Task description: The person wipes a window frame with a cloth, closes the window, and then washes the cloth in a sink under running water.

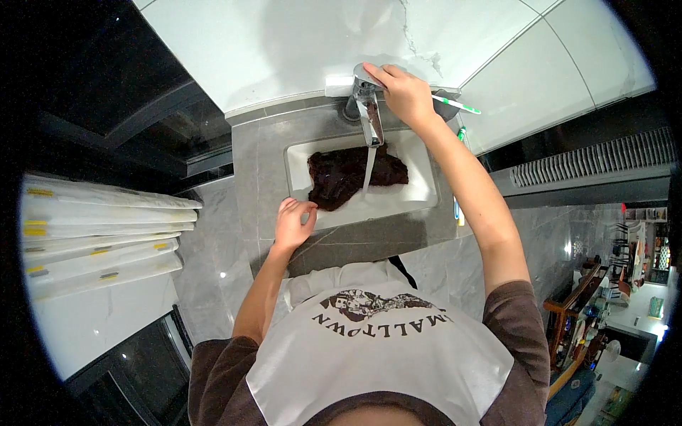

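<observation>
Grey, stone-patterned worktop point(355, 245) spans the space in front of you, and your left hand point(293, 224) is over its near side, at the rim of the white basin point(420, 193). That hand is half curled, thumb and fingertips close together at the near left corner of the dark cloth point(337, 174); I cannot tell whether they pinch it or only touch it, but the placing seems suited to steadying that corner. The cloth lies crumpled in the basin, just beyond and right of your left hand, and nearer you than your right hand, probably there so the basin catches the runoff. Running water point(370, 167) drops by it from the tap point(372, 121). Farther out, your right hand point(406, 96) rests on top of the tap's lever, fingers bent, presumably to control the flow; how firmly they grip is unclear. Just right of that hand, a green-and-white toothbrush point(458, 104) slants outward.
</observation>
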A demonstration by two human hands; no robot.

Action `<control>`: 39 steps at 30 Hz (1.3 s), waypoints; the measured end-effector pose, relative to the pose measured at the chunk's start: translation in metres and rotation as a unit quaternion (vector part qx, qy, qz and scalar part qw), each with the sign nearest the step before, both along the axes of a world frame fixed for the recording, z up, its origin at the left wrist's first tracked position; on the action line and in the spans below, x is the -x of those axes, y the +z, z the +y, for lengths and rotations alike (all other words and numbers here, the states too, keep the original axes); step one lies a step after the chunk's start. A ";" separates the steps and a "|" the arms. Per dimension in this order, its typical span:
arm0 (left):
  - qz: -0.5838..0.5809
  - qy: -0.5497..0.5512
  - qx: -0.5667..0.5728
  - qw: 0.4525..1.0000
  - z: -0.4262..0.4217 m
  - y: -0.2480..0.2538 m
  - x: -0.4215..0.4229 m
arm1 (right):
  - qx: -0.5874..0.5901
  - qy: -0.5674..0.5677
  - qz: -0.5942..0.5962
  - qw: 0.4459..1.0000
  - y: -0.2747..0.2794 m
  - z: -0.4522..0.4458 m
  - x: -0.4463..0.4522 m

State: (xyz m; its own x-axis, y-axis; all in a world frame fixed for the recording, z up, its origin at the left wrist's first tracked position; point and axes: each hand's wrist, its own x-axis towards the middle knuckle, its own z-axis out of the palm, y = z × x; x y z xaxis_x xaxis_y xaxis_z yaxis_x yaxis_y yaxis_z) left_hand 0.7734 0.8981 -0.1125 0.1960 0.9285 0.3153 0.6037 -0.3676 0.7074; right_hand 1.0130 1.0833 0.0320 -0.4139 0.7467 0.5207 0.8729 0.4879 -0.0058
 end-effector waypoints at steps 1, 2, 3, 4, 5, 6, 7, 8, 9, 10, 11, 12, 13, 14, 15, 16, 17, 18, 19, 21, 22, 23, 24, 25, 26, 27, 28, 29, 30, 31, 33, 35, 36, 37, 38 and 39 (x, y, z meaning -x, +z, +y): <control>0.000 0.000 0.000 1.000 0.000 -0.001 0.000 | 0.000 0.000 0.000 1.000 0.000 0.000 0.000; 0.000 -0.001 0.000 1.000 0.000 0.000 0.000 | -0.002 0.000 0.002 1.000 -0.001 0.000 0.000; 0.001 0.000 0.000 1.000 0.000 0.000 0.000 | -0.003 0.000 0.003 1.000 -0.001 0.001 0.000; 0.001 0.000 0.000 1.000 0.000 0.000 0.000 | -0.003 0.000 0.003 1.000 -0.001 0.001 0.000; 0.001 0.000 0.000 1.000 0.000 0.001 0.000 | -0.002 0.001 0.003 1.000 -0.001 0.001 -0.001; 0.002 0.000 -0.003 1.000 0.000 0.001 0.000 | 0.000 0.001 0.003 1.000 -0.001 0.001 -0.001; 0.004 0.000 -0.006 1.000 0.000 0.001 0.000 | 0.000 0.002 0.003 1.000 -0.002 0.001 0.000; 0.004 0.000 -0.006 1.000 0.000 0.001 0.000 | -0.005 0.003 0.005 1.000 -0.002 0.001 0.000; 0.005 0.000 -0.005 1.000 0.001 0.001 -0.001 | -0.009 0.003 0.007 1.000 -0.002 0.002 0.000; 0.007 0.000 -0.005 1.000 0.001 0.001 -0.001 | -0.009 0.003 0.007 1.000 -0.002 0.002 0.000; 0.007 0.000 -0.005 1.000 0.001 0.001 -0.001 | -0.011 0.002 0.006 1.000 -0.002 0.002 0.000; 0.007 0.001 -0.006 1.000 0.001 0.001 -0.001 | -0.013 0.001 0.006 1.000 -0.002 0.002 0.000; 0.007 0.002 -0.007 1.000 0.001 0.001 -0.001 | -0.013 0.001 0.006 1.000 -0.002 0.002 0.000; 0.007 0.002 -0.007 1.000 0.001 0.000 -0.001 | -0.009 0.000 0.007 1.000 -0.003 0.002 0.000; 0.008 0.002 -0.008 1.000 0.001 0.000 -0.001 | -0.005 -0.001 0.009 1.000 -0.003 0.002 0.000; 0.009 0.002 -0.010 1.000 0.001 -0.001 -0.001 | -0.005 -0.001 0.009 1.000 -0.003 0.002 0.000; 0.009 0.002 -0.010 1.000 0.001 -0.001 -0.001 | -0.003 0.001 0.011 1.000 -0.004 0.002 0.000; 0.011 0.003 -0.011 1.000 0.001 0.000 -0.001 | 0.000 0.003 0.013 1.000 -0.004 0.002 0.000; 0.013 0.005 -0.012 1.000 0.001 0.000 -0.001 | 0.000 0.003 0.013 1.000 -0.004 0.002 -0.001; 0.013 0.005 -0.010 1.000 0.001 -0.001 -0.001 | 0.008 0.001 0.015 1.000 -0.003 0.002 0.000; 0.013 0.005 -0.007 1.000 0.001 -0.001 -0.001 | 0.009 0.001 0.015 1.000 -0.003 0.002 0.000; 0.013 0.005 -0.007 1.000 0.001 -0.001 -0.001 | 0.005 0.000 0.014 1.000 -0.003 0.002 0.000; 0.014 0.005 -0.008 1.000 0.001 0.000 -0.001 | 0.002 -0.002 0.013 1.000 -0.003 0.002 0.000; 0.015 0.006 -0.008 1.000 0.001 0.000 -0.002 | 0.002 -0.002 0.013 1.000 -0.004 0.002 0.000; 0.015 0.006 -0.008 1.000 0.001 0.000 -0.001 | 0.000 -0.003 0.015 1.000 -0.004 0.002 0.001; 0.016 0.004 -0.009 1.000 0.001 -0.001 -0.001 | -0.002 -0.004 0.017 1.000 -0.003 0.001 0.001; 0.016 0.002 -0.010 1.000 0.001 -0.001 -0.001 | -0.002 -0.004 0.017 1.000 -0.003 0.001 0.001; 0.016 0.002 -0.010 1.000 0.001 0.000 -0.001 | -0.004 -0.005 0.017 1.000 -0.004 0.001 0.001; 0.019 0.002 -0.008 1.000 0.001 0.001 -0.001 | -0.007 -0.005 0.017 1.000 -0.004 0.001 0.001; 0.021 0.003 -0.007 1.000 0.001 0.001 -0.001 | -0.007 -0.005 0.017 1.000 -0.004 0.002 0.001; 0.021 0.004 -0.007 1.000 0.001 0.000 -0.001 | -0.015 -0.004 0.018 1.000 -0.004 0.002 0.001; 0.022 0.005 -0.006 1.000 0.001 0.000 -0.001 | -0.012 -0.007 0.017 1.000 -0.005 0.002 0.001; 0.022 0.006 -0.004 1.000 0.001 0.001 -0.002 | -0.009 -0.010 0.016 1.000 -0.004 0.001 0.001; 0.023 0.007 -0.001 1.000 0.001 0.002 -0.002 | -0.008 -0.010 0.016 1.000 -0.005 0.001 0.002; 0.023 0.008 -0.001 1.000 0.001 0.001 -0.001 | -0.010 -0.011 0.017 1.000 -0.005 0.001 0.001; 0.023 0.007 0.002 1.000 0.001 0.000 -0.001 | -0.011 -0.012 0.017 1.000 -0.005 0.000 0.001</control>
State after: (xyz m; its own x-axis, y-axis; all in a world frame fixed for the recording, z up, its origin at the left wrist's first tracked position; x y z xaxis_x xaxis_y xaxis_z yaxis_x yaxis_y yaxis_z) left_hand 0.7746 0.8990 -0.1121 0.1969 0.9325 0.3029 0.6411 -0.3562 0.6797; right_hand 1.0116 1.0837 0.0266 -0.3788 0.7444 0.5500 0.8834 0.4679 -0.0250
